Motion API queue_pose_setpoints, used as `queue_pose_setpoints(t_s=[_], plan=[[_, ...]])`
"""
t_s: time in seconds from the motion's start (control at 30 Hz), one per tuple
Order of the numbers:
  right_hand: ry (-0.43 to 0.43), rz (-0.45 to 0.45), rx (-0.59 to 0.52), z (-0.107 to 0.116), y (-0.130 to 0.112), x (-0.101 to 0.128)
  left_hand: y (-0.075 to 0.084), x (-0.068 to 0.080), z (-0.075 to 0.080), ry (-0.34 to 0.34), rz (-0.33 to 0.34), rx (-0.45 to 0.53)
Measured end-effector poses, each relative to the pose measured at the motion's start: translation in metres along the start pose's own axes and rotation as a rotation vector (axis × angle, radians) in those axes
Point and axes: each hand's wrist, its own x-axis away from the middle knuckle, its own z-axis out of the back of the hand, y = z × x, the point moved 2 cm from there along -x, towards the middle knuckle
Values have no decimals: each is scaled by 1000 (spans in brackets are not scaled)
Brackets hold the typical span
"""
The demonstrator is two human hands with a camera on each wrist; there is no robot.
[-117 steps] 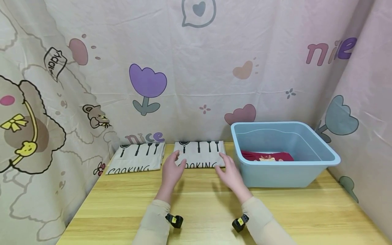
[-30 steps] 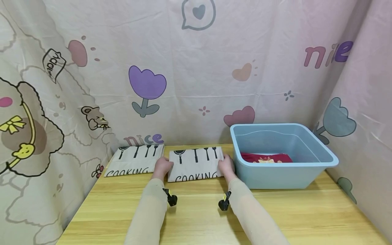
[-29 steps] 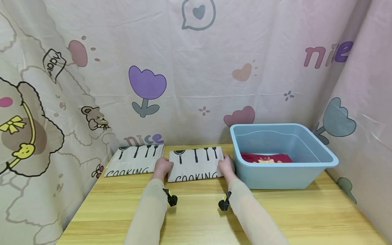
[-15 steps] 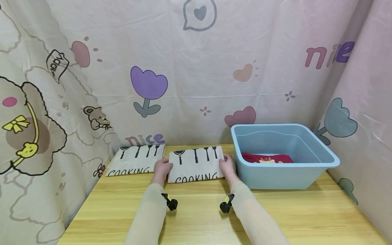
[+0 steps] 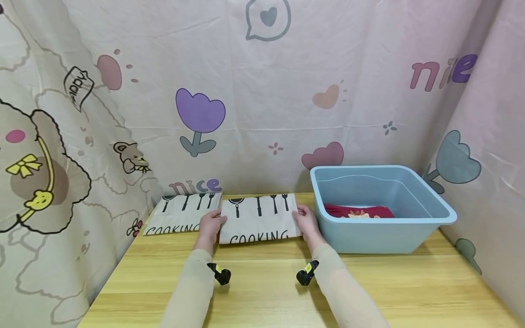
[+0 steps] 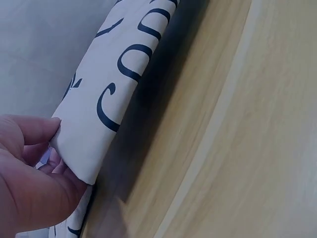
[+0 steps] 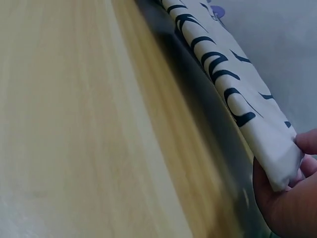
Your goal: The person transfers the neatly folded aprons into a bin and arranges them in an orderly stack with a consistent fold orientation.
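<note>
A wooden table [image 5: 262, 296] stands before a cartoon-print curtain [image 5: 254, 105]. At far left lies a folded cloth [image 5: 180, 214] printed "COOKING". Just beside it, the left hand [image 5: 210, 224] pinches the left edge of a second folded cloth [image 5: 258, 217], thumb on top and fingers beneath. The right hand [image 5: 306, 222] grips its right edge the same way. The second cloth appears lifted slightly off the table. At right, a blue tub [image 5: 410, 228] holds a red cloth [image 5: 357, 210]. Judging by this, one cloth is set down, one is in hand, and the red one remains.
</note>
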Motion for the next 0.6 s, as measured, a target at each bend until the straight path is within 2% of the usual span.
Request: queue_pose_setpoints(t_s=[0.23,0.6], plan=[[-35,-10,-91,-2,-5,2,5,5,9,1,-11,63],[-122,-68,-279,-5,-14,9,9,12,29,-60,12,138]])
